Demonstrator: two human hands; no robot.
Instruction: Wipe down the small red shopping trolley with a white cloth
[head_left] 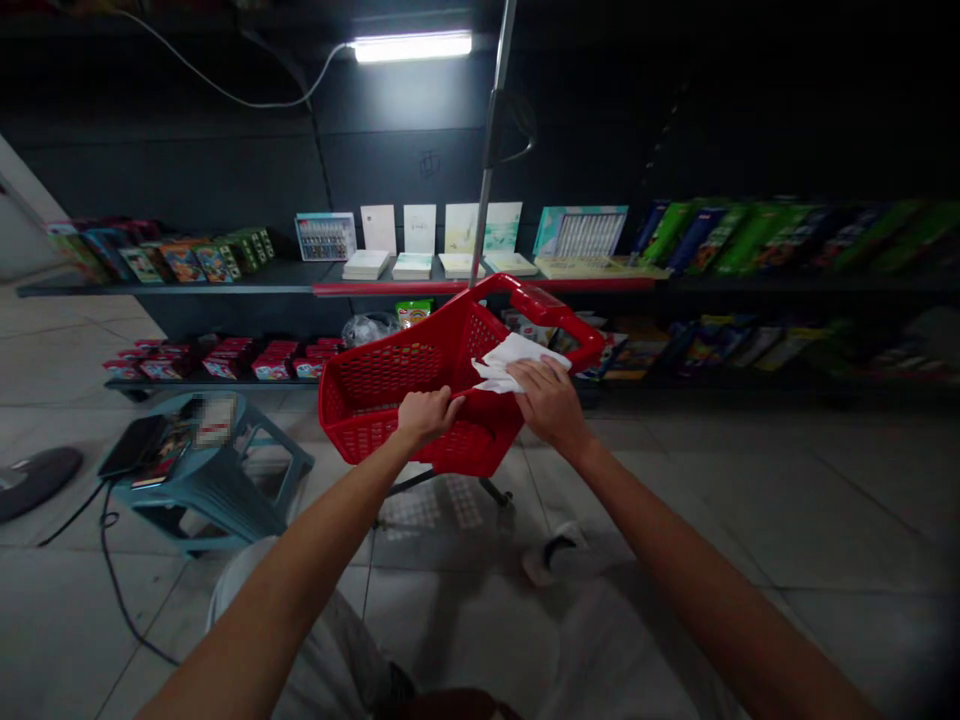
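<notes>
Starting at your far left, a round black fan base [34, 483] sits on the tile floor [787, 500], and a black cable [112, 570] trails across the tiles toward you. Just right of it stands a teal plastic stool [217, 490] with a dark tablet [135, 447] lying on its seat, near its left edge. Behind the stool, red boxes [225, 360] line the low shelf [225, 384]. Your left hand [427, 415] is closed firmly around the near rim of a red plastic shopping basket [397, 375], which tilts toward you at centre, with a metal pull handle [487, 140] rising from its far side. Your right hand [551, 405], fingers together and slightly curled, presses a crumpled white cloth [510, 362] against the basket's right rim. Right of the basket, open floor runs wide toward the far right, below the lower shelf edge. Green boxes [780, 240] fill the upper shelf there.
</notes>
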